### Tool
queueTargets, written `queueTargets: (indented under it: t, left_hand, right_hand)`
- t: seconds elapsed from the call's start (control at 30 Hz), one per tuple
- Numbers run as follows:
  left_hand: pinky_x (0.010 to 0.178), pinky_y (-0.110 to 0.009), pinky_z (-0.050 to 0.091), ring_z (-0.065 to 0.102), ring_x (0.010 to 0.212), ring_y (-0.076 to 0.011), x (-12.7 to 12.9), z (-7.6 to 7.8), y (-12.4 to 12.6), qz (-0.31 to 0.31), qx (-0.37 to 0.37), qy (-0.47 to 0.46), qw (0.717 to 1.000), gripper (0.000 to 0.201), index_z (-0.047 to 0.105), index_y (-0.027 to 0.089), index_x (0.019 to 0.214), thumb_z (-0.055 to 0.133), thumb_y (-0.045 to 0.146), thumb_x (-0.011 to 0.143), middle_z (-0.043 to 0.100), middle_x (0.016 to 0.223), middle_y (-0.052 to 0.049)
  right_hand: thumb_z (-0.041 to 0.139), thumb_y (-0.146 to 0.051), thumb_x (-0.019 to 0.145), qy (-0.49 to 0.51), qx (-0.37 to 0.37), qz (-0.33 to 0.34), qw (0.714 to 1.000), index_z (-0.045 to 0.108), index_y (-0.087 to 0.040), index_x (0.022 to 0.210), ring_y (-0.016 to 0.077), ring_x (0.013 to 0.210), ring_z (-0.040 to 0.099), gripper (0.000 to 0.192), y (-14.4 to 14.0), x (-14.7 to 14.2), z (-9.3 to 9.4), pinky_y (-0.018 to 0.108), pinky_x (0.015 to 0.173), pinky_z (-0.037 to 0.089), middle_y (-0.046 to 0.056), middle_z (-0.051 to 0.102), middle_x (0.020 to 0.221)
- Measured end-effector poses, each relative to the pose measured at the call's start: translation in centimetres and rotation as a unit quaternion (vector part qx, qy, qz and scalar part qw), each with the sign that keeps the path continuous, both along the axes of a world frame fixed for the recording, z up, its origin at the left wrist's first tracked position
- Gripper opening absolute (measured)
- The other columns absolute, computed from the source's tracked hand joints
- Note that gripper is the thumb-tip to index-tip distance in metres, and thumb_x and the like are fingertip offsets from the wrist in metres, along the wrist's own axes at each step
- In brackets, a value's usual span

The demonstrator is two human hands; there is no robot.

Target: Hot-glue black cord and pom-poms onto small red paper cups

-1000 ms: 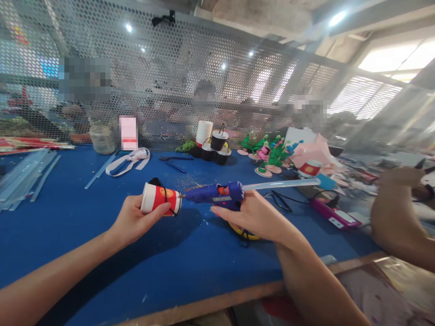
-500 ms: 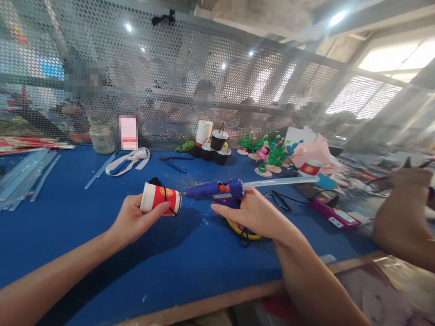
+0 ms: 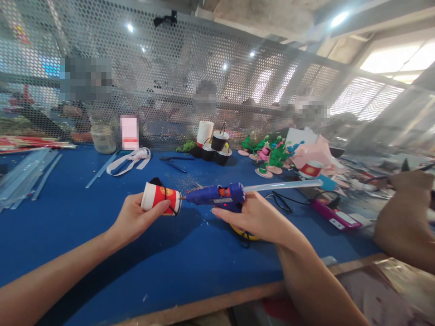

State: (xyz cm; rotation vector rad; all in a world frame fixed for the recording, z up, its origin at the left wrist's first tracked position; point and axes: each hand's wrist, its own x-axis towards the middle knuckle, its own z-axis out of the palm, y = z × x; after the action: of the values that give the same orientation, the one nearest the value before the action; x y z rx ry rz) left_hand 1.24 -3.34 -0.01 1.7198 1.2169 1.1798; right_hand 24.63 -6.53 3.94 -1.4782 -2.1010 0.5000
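My left hand [image 3: 134,219] is wrapped round a red and white paper cup [image 3: 154,199] that lies on its side in the air, its base towards the right. A thin black cord runs across the cup, and something dark shows behind its upper edge. My right hand [image 3: 256,215] grips a blue glue gun [image 3: 217,195] with a small red light lit. The nozzle points left and meets or nearly meets the cup's base. A long clear glue stick [image 3: 283,185] sticks out of the gun's back end.
Small black buckets [image 3: 220,142] and stacked cups [image 3: 205,132] stand at the back. Pliers [image 3: 175,163], white ribbon [image 3: 127,160] and a glass jar [image 3: 103,139] lie nearer the left. Green craft figures [image 3: 277,156], a purple power strip [image 3: 336,215] and another person's arm [image 3: 404,217] are at right.
The glue gun has shifted slightly down, its nozzle now a little lower against the cup's base. The cup stays almost in place in my left hand.
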Motion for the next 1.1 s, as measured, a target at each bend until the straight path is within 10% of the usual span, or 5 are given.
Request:
queueTargets:
  t: [1.1]
  left_hand:
    - [0.048, -0.018, 0.044, 0.058, 0.049, -0.0099, 0.43, 0.04, 0.72, 0.035, -0.137, -0.176, 0.974, 0.015, 0.067, 0.014, 0.062, 0.071, 0.027, 0.059, 0.067, 0.056, 0.000]
  right_hand:
    - [0.050, -0.029, 0.078, -0.041, 0.104, 0.062, 0.992, 0.060, -0.018, 0.068, 0.0117, 0.057, 0.054, 0.019, -0.45, -0.92, -0.70, 0.021, 0.058, 0.042, -0.001, 0.062, 0.063]
